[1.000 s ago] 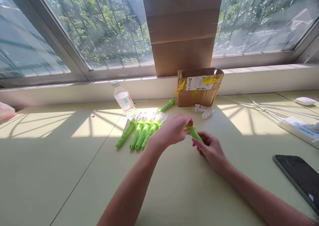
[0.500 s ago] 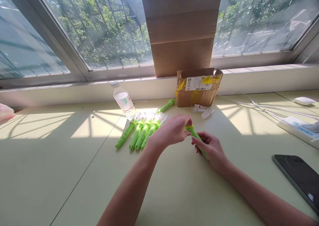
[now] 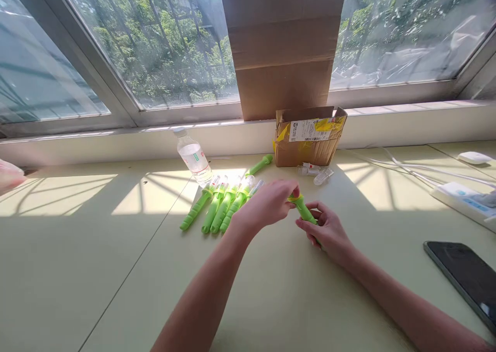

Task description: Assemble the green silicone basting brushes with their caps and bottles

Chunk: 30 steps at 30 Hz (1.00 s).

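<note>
Both hands are on one green stick-shaped handle (image 3: 306,212) with a yellowish collar at its upper end. My left hand (image 3: 273,199) is closed around that upper end, and whatever is under its fingers is hidden. Lower down, my right hand (image 3: 327,230) grips the handle between thumb and fingers. To the left lie several similar green sticks with clear caps (image 3: 220,212), side by side on the table. Another green stick (image 3: 259,165), showing no clear cap, lies behind them. Several clear caps (image 3: 321,175) lie in front of the cardboard box.
The open cardboard box (image 3: 310,140) stands against the wall below the window. A water bottle (image 3: 194,158) is at the back left. On the right are a phone (image 3: 463,274), a power strip (image 3: 465,199), white cables (image 3: 403,163) and a small white device (image 3: 475,157).
My right hand has shifted its grip on the green stick, its fingers now lower around the handle. My left hand stays at the upper end. The things on the table lie as before.
</note>
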Each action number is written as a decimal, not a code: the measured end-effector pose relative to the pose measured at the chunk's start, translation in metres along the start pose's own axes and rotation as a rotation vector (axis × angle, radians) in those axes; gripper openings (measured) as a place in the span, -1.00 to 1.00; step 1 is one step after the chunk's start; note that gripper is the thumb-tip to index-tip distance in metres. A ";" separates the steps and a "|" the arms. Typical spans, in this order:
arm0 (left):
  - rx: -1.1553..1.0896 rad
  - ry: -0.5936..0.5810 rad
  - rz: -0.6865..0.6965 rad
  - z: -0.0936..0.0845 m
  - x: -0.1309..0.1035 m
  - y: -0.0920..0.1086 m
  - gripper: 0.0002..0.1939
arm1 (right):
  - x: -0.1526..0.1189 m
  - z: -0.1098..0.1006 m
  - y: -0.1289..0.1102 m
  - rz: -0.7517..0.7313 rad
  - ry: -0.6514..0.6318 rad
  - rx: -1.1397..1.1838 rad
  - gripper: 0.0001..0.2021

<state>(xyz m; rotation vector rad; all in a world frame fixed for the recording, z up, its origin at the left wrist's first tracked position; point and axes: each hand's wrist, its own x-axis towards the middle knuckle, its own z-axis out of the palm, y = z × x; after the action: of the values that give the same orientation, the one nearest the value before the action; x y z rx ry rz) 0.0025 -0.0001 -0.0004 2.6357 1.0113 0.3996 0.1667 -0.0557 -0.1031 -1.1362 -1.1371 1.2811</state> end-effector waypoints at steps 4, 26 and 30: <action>0.000 0.005 -0.015 0.000 0.001 0.001 -0.97 | -0.001 0.002 0.000 -0.046 0.043 -0.015 -0.60; -0.003 0.026 -0.005 0.000 0.000 0.004 -0.97 | -0.004 0.005 0.002 -0.101 0.041 -0.079 -0.73; 0.015 0.007 -0.029 0.000 0.000 0.003 -0.94 | -0.005 0.006 0.001 -0.151 0.042 -0.138 -0.74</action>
<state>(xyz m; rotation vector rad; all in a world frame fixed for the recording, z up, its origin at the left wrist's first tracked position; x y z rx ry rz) 0.0045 -0.0024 0.0011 2.6317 1.0578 0.3963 0.1605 -0.0607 -0.1038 -1.1491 -1.2704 1.0712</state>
